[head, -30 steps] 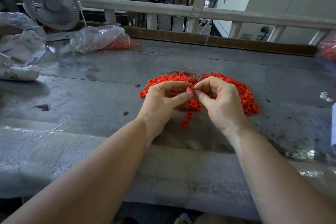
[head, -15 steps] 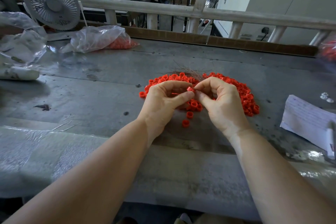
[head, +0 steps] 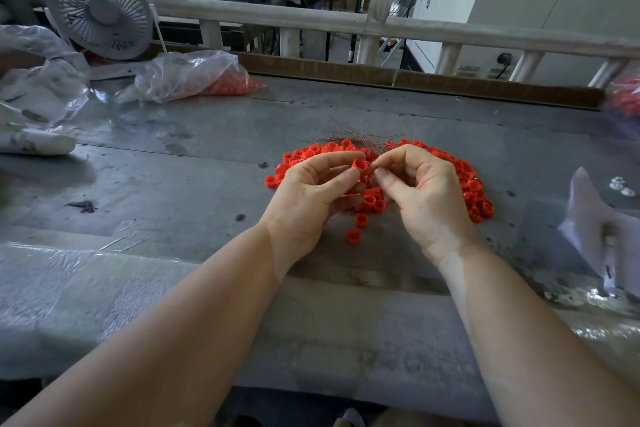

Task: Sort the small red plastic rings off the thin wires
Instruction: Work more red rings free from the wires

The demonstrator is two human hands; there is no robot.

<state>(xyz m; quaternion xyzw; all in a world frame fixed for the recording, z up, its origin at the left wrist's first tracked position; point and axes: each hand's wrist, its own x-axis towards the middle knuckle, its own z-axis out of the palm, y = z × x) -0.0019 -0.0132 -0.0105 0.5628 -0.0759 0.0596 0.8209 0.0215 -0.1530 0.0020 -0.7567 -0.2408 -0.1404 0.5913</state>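
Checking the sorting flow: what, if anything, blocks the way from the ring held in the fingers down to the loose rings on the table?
Nothing visible does. The left hand pinches the red ring above the pile of red rings, the right hand beside it; only open air lies below.

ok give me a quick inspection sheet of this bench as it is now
surface: grey metal bench, stained, clear film over its near edge
job's things: pile of red rings; thin wires at its far edge; two loose rings nearer the person
clutter: plastic bag of red rings, crumpled bags at left, white paper at right
grippers: left hand pinches a red ring; right hand closes fingertips beside it
cables: black cord at wall socket
surroundings: grey desk fan, white railing, workshop machines
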